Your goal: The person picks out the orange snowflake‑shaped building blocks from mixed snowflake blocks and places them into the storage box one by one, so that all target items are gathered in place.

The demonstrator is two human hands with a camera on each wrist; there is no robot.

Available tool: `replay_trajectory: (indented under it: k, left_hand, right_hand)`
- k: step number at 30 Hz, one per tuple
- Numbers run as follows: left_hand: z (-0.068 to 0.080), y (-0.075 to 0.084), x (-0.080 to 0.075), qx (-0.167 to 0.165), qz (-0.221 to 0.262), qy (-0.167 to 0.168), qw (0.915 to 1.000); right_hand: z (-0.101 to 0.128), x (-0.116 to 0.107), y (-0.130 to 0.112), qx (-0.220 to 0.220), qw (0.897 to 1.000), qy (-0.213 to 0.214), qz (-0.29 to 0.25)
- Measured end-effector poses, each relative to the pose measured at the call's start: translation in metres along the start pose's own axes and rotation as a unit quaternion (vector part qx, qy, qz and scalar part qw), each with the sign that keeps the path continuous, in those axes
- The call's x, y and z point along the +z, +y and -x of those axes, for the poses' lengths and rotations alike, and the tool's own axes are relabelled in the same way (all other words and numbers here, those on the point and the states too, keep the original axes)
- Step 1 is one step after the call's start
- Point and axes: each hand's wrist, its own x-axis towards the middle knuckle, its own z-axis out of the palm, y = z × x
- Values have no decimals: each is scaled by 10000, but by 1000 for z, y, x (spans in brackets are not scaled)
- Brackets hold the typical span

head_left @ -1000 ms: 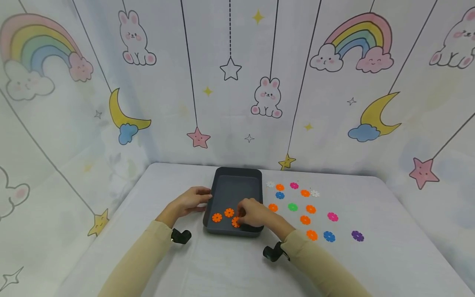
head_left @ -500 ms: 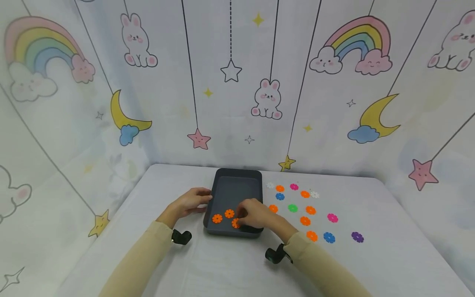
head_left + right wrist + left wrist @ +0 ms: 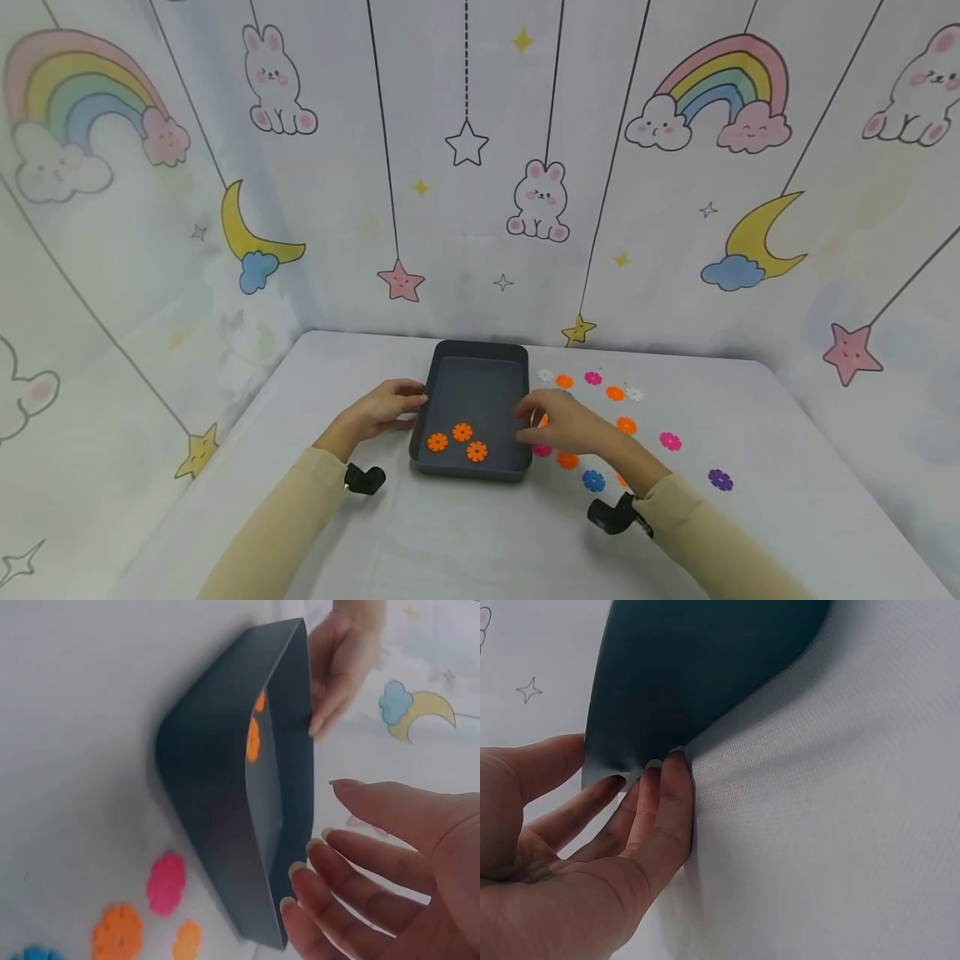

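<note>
The right wrist view shows the right hand (image 3: 390,862) spread wide and empty beside the tray (image 3: 225,825), while the left hand (image 3: 570,847) touches its wall with straight fingers.

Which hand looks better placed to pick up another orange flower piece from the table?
Probably the right hand: it hovers open over the loose orange flower pieces right of the dark grey tray. The left hand rests on the tray's far side.
</note>
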Motion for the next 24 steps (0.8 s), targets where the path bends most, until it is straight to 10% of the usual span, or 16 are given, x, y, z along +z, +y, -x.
replay_trajectory:
  k: [24]
  left_hand:
    - [2, 1, -1, 68, 83, -122, 9999]
  right_hand:
    - [38, -73, 127, 1587, 9789, 1239, 358]
